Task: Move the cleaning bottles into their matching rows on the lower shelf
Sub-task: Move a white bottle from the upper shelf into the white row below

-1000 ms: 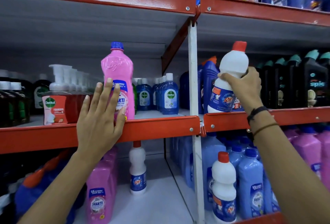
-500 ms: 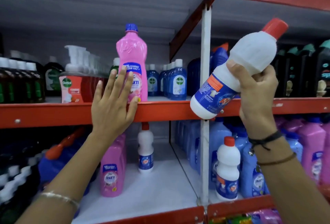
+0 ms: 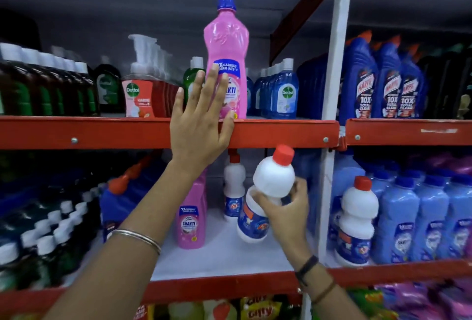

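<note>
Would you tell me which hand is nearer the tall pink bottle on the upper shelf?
Left. The left hand lies against the tall pink bottle; the right hand is lower, gripping a white red-capped bottle.

One view only, from a camera on the person's head. It faces the shelving straight on at close range, about level with the red upper shelf rail (image 3: 281, 132), looking slightly down onto the white lower shelf (image 3: 229, 256). Both forearms enter from the bottom edge. The white upright (image 3: 334, 90) stands right of centre. Wide-angle bending shows at the edges.
</note>
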A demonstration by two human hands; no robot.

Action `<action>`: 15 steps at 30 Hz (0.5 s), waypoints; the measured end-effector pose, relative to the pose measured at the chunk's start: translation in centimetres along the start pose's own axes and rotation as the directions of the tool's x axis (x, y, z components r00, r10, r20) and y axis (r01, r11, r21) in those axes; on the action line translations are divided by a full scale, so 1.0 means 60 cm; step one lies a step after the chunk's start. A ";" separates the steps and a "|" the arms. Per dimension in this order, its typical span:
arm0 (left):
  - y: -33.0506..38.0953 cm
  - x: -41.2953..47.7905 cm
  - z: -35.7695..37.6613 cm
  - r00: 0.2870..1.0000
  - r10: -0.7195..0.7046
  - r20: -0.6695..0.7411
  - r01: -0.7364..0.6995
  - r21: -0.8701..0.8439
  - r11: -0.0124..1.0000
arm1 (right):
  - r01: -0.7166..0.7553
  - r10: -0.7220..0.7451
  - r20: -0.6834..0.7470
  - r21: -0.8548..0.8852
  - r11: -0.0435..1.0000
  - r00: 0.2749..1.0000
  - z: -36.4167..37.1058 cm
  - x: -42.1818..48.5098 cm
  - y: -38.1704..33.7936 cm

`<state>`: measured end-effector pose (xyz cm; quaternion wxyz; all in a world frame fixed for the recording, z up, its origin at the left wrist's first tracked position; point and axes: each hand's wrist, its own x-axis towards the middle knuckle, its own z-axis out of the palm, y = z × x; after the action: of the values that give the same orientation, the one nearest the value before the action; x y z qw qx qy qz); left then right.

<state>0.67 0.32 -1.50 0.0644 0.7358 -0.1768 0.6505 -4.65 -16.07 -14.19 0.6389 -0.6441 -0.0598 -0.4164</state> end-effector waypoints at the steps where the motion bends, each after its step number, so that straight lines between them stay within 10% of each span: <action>1: 0.000 0.000 0.000 1.000 0.000 0.000 0.000 0.000 1.000 | -0.026 0.026 0.018 -0.027 0.999 1.000 0.011 -0.001 0.016; 15: -0.001 -0.001 0.004 0.999 0.005 -0.053 -0.004 0.010 1.000 | -0.165 0.199 0.087 -0.296 0.941 0.976 0.111 0.046 0.151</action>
<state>0.91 0.31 -1.56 0.0641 0.7181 -0.1733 0.6709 5.72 -13.11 -18.43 0.5697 -0.7559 0.0242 -0.3217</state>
